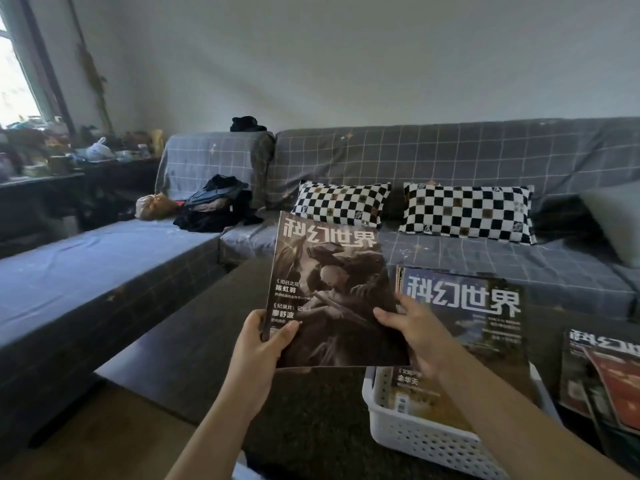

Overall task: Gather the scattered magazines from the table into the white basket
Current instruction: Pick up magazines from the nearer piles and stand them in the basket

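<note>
1. Both hands grasp one magazine, lifted clear of the worktop and tilted cover-up toward the camera; probably squared for loading.
2. Left hand pinches the near left corner, thumb on the cover. Right hand clamps the right edge, thumb on top.
3. White basket sits near right, just below the right hand, with magazines inside; a blue-cover magazine leans up on its far side.
4. More magazines lie right of the basket, not yet gathered.
</note>
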The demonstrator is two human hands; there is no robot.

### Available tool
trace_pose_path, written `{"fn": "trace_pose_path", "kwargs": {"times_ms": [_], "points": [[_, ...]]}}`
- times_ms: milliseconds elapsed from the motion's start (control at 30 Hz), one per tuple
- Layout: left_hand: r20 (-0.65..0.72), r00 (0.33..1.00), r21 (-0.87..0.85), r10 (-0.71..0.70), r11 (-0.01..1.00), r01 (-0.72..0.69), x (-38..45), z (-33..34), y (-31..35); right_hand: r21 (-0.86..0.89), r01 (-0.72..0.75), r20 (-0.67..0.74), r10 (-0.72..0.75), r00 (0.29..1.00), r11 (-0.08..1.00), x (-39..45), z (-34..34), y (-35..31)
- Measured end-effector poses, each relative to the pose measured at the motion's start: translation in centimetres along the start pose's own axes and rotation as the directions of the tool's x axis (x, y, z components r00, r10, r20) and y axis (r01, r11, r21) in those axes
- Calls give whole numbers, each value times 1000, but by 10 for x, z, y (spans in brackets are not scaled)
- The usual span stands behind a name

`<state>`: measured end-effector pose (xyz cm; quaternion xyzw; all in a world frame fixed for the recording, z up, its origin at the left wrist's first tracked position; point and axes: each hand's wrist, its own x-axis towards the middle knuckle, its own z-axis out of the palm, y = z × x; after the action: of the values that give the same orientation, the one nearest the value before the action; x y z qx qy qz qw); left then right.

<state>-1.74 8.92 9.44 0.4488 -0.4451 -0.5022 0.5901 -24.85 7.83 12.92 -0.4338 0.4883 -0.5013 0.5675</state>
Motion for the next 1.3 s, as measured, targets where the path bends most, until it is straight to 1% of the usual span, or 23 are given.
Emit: {"fn": "trace_pose_path", "kwargs": {"times_ms": [133,300,433,500,600,667,733,800,867,933,1000,1067,1133,1200,1233,1300], "points": [[92,995,-26,33,999,-31,-11,47,-5,34,71,-111,-67,992,997,-33,-45,-4],[248,968,88,31,995,-54,-11,102,-27,55,139,-296,-117,948,989,-60,-97,0],[240,971,286,3,955,-74,-6,137,-48,-130,154,-413,-194,890,980,-67,-123,9],[228,974,392,9,914,-100,-5,149,-56,-276,99,-437,-216,873,956,-67,-133,17],[232,972,545,27,824,-153,-8,156,-67,-495,-22,-453,-236,860,869,-68,-146,33],[233,972,606,42,775,-179,-11,157,-71,-601,-67,-450,-268,852,796,-69,-153,43],[226,973,654,54,732,-192,-12,157,-73,-685,-108,-455,-307,836,721,-70,-159,50],[203,977,687,60,703,-186,-11,154,-75,-748,-125,-434,-338,835,652,-71,-162,56],[189,979,698,72,691,-186,-7,152,-77,-774,-101,-399,-358,844,625,-70,-164,61],[182,980,696,77,694,-184,-1,154,-75,-761,-80,-411,-382,828,644,-65,-164,64],[192,978,692,78,696,-191,7,160,-73,-709,-64,-457,-389,800,702,-55,-166,61],[230,972,675,50,711,-196,21,169,-71,-625,-32,-460,-335,822,780,-41,-167,51],[247,969,618,-25,774,-137,34,181,-67,-494,-16,-432,-230,872,870,-25,-169,38],[236,966,519,-107,854,-32,46,189,-66,-405,-44,-413,-140,900,913,-11,-171,32],[238,962,463,-131,886,7,50,191,-66,-403,-46,-409,-135,903,914,-6,-172,31],[258,956,323,-142,945,54,53,193,-67,-399,-4,-406,-173,897,917,-1,-172,33]]}}
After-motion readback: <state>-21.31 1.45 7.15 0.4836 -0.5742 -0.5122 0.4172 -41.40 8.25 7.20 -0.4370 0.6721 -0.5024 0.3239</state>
